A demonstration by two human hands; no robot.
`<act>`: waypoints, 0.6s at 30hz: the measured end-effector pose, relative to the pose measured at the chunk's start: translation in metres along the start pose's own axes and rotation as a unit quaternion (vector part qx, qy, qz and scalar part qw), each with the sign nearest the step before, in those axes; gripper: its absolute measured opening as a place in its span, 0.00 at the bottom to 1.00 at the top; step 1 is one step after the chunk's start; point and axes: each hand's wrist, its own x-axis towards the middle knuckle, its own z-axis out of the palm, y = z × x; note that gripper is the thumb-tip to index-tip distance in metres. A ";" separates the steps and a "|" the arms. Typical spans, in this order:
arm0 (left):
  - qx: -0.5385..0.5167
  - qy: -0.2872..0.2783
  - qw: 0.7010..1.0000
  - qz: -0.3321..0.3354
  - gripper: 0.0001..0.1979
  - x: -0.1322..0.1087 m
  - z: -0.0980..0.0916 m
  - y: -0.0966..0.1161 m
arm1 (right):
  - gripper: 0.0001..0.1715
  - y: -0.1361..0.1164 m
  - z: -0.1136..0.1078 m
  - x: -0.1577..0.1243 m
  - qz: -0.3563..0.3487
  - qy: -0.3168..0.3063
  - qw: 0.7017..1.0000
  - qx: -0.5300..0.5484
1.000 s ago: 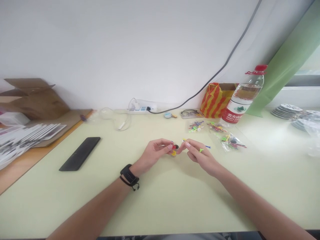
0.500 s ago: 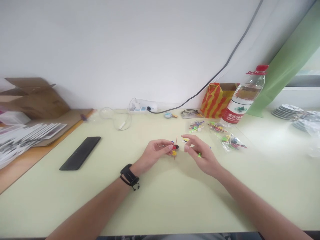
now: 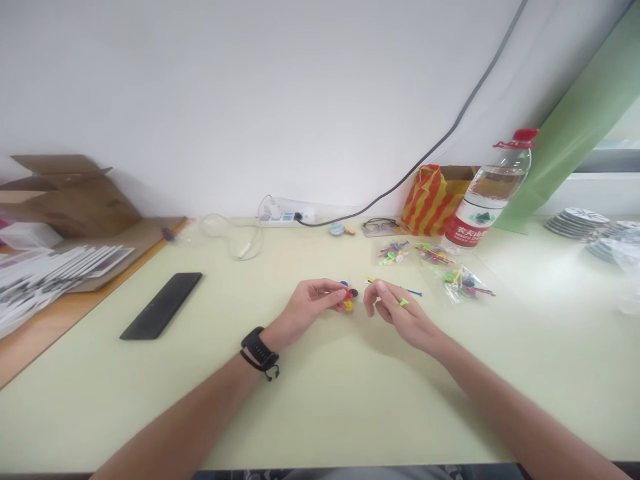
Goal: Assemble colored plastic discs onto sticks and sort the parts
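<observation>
My left hand (image 3: pixel 313 305) is closed, thumb and fingertips pinching a small multicoloured plastic toy (image 3: pixel 349 305). Red, yellow, blue and black round parts of it show past the fingertips; the rest is hidden. To its right, a short way off, my right hand (image 3: pixel 397 310) has curled fingers. A small lime-green plastic piece (image 3: pixel 403 303) sticks out from among them, its other end hidden. Just beyond this hand, a blue plastic stick (image 3: pixel 413 292) and a yellow one (image 3: pixel 369 279) lie on the table, partly covered.
Behind my right hand lie clear bags of coloured plastic parts (image 3: pixel 465 283), glasses (image 3: pixel 381 225), a striped bag (image 3: pixel 430 200) and a large water bottle (image 3: pixel 483 200). A power strip (image 3: pixel 285 217) runs along the wall. A black flat object (image 3: pixel 163 307) and stacked papers (image 3: pixel 65 273) are leftward.
My right hand has turned and its fingers have curled in, showing more of the lime-green piece. The thin red stick seen upright beside my left fingertips no longer shows. My left hand has stayed put.
</observation>
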 end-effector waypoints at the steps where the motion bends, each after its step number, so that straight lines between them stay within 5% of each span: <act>1: 0.000 0.001 1.000 0.000 0.15 0.000 0.000 0.000 | 0.29 -0.002 0.000 0.000 0.013 -0.004 0.999 0.030; 18: 0.001 -0.008 1.000 0.006 0.15 -0.001 0.001 0.001 | 0.26 -0.016 0.000 0.000 0.040 0.012 0.997 0.068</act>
